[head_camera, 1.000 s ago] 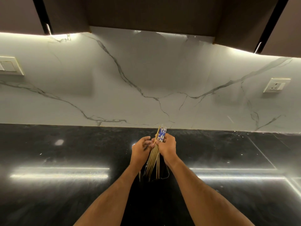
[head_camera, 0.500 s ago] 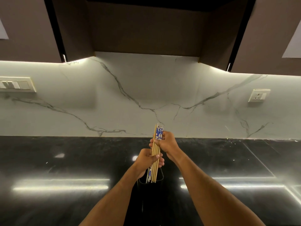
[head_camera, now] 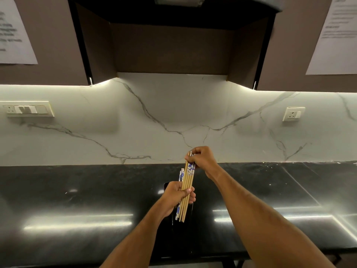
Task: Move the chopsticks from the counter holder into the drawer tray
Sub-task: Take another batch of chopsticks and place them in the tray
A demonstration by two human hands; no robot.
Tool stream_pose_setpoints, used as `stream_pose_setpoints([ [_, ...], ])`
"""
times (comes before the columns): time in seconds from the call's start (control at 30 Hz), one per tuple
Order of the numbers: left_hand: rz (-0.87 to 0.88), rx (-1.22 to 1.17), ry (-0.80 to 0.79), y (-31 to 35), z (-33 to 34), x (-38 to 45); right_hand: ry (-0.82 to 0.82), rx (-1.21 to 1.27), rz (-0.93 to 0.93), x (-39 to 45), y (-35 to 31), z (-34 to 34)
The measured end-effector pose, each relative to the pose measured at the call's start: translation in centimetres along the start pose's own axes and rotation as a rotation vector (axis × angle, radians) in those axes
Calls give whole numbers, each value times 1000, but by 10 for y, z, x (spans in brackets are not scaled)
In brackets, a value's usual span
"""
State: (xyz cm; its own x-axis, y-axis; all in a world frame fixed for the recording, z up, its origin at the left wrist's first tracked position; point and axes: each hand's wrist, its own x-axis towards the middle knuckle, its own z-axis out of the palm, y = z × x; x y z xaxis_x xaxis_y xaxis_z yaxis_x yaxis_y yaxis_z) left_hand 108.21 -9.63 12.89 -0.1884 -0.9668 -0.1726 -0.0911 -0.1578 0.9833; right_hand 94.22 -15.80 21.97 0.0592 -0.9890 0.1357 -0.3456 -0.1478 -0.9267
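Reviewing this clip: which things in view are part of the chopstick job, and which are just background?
Part of the job:
chopsticks
black holder on the counter
left hand
right hand

Just there:
switch panel
wall socket
paper sheets on the cabinets

Dark holder [head_camera: 190,209] largely hidden behind left hand [head_camera: 176,198] and chopsticks [head_camera: 186,188]

I see pale wooden chopsticks [head_camera: 187,182] with blue-and-white patterned ends, a glossy black table [head_camera: 77,190], white grey-veined marble backsplash [head_camera: 173,117], brown cabinets [head_camera: 48,45].
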Motion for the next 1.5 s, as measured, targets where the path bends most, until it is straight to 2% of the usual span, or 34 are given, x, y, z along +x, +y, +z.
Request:
stream_pose_setpoints([
  [0.13, 27, 6, -11, 0, -7, -23, 42, 15, -44, -17, -18, 5],
  [0.3, 43, 69, -25, -5, -16, -51, 148, 151, -69, -38, -47, 8],
  [0.53, 39, 50, 29, -20, -30, -76, 477, 338, -192, -58, -77, -10],
  [0.63, 40, -5, 95, -16, -30, -79, 545, 426, -191, -67, -79, -21],
  [0.7, 46, -68, 150, -6, -29, -75, 495, 490, -141, -75, -74, -23],
  [0.83, 89, -269, 278, 24, -20, -61, 364, 598, 79, -91, -44, -9],
  [0.93, 92, -409, 346, 43, -11, -46, 353, 554, 156, -96, -13, 9],
  [1.27, 20, -528, 477, 48, 8, -24, 216, 275, 176, -113, 36, 25],
  [1.43, 54, -496, 450, 41, 14, -23, 81, 82, 153, -114, 43, 28],
  [1.5, 67, -474, 432, 40, 16, -25, 37, 95, 156, -115, 45, 29],
])
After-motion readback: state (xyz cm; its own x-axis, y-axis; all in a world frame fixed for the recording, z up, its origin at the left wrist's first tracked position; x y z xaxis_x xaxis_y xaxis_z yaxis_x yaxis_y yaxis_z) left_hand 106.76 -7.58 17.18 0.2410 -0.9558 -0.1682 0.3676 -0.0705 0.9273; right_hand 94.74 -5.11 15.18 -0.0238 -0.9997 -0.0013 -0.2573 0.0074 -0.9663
